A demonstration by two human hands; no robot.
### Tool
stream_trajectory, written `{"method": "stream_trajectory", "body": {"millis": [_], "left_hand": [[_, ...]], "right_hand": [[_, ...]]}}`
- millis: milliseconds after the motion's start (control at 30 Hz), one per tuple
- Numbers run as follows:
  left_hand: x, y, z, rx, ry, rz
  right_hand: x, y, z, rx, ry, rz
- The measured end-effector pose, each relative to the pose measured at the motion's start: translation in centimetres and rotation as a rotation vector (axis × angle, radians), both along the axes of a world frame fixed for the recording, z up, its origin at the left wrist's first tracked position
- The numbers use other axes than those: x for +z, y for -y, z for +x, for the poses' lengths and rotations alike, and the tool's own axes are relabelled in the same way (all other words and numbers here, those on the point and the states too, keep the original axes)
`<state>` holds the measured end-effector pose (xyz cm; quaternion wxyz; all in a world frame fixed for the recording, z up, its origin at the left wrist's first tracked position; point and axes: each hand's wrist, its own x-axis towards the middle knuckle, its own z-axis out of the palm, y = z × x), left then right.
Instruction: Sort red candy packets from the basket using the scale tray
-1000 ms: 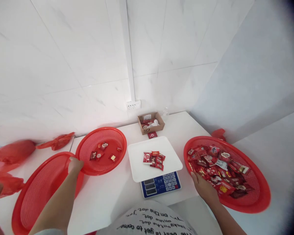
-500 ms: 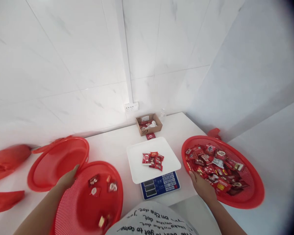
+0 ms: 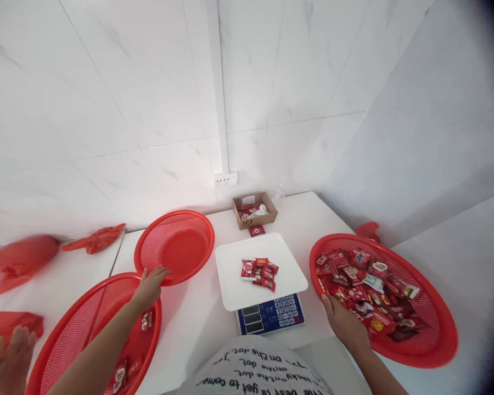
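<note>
My left hand (image 3: 150, 286) rests at the near rim of a bare red plastic basket (image 3: 208, 222), its fingers stretched over the edge. Below that forearm lies a second red basket (image 3: 61, 334) with a few wrapped sweets (image 3: 120, 376) in it, partly covered by my arm. At the right, my right hand (image 3: 346, 323) grips the near-left rim of a red basket (image 3: 447, 340) heaped with red-wrapped sweets (image 3: 366, 280), thumb on the inner side. Between the hands, a small pile of red sweet packets (image 3: 259, 272) lies on the white pan (image 3: 234, 293) of a weighing scale.
The scale's blue keypad (image 3: 271, 315) faces me. Behind it stand a small cardboard box (image 3: 255, 219) of packets and one loose packet (image 3: 257, 231). Red plastic bags (image 3: 24, 255) lie at the left. Another person's hand (image 3: 10, 356) shows at the lower left. A wall socket (image 3: 226, 180) is above the table.
The bare basket has moved right, closer to the scale, with my left hand. The basket with few sweets has shifted left. Another person's hand has appeared at lower left. My right hand keeps its grip.
</note>
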<state>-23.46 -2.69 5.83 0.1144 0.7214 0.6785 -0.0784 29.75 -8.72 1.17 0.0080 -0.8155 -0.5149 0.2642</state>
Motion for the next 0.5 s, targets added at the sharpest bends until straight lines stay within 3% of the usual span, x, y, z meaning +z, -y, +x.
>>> {"method": "stream_trajectory", "body": {"millis": [200,400,500], "left_hand": [[0.2,0.3,4.5,-0.124,0.212,-0.13],[-0.6,-2.3,5.8,-0.068,0.174,-0.092],[-1.3,-3.4,7.8,-0.074,0.137,0.039]], "right_hand": [[0.0,-0.1,0.0,-0.004,0.016,-0.019],[-0.3,0.0,0.0,0.015,0.054,0.028],[0.1,0.0,-0.2,0.014,0.065,0.01]]}}
